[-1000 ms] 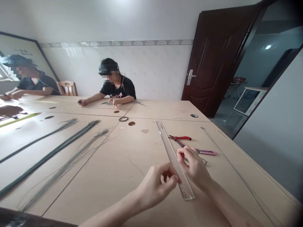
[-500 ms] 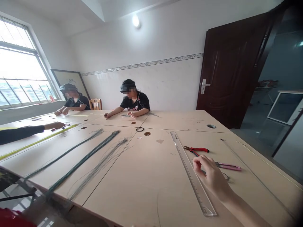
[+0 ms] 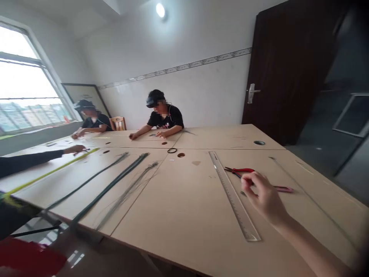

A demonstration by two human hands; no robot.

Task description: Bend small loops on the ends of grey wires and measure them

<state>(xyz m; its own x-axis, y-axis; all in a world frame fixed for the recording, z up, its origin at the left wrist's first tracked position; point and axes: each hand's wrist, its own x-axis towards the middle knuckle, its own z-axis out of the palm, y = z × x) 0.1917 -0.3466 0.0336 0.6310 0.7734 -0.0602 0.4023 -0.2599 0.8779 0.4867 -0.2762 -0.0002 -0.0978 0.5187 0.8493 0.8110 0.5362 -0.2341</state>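
Note:
My right hand (image 3: 261,194) is over the right part of the table with thumb and forefinger pinched together. Whatever may be between those fingertips is too small to make out. Just beyond it lie red-handled pliers (image 3: 243,170), partly covered by the hand. A pink-handled cutter (image 3: 285,189) sticks out on the hand's right side, its other end hidden. To the left of the hand a clear ruler (image 3: 232,196) lies lengthwise on the table. My left hand is out of view.
Bundles of thin green wire (image 3: 111,184) and a looser grey bundle (image 3: 132,188) lie on the table (image 3: 178,215) at left. A black ring (image 3: 172,150) is mid-table. A co-worker's sleeve (image 3: 31,161) reaches in from the left; two people (image 3: 168,117) sit across.
The view has shifted, bringing the table's near edge into sight. My right hand has moved slightly right and up, still pinched. The pliers and ruler remain on the table.

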